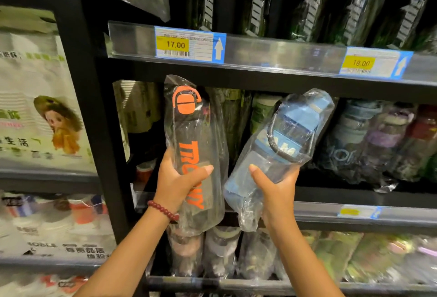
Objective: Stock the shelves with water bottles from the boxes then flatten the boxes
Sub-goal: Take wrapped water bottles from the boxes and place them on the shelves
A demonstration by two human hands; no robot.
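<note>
My left hand (176, 182) grips a dark water bottle with an orange lid and orange lettering (194, 135), wrapped in clear plastic and held upright in front of the middle shelf (354, 198). My right hand (275, 186) holds a clear bottle with a blue lid and a dark carry loop (281, 140), also bagged in plastic, tilted to the right. Both bottles are at the shelf's open front. A red bead bracelet is on my left wrist.
Bagged bottles fill the right of the middle shelf (378, 140) and the shelf below (220, 251). Dark bottles (312, 3) stand on the upper shelf above price tags reading 17.00 (176, 44) and 18.00. A black upright post (94, 107) separates packaged goods at left.
</note>
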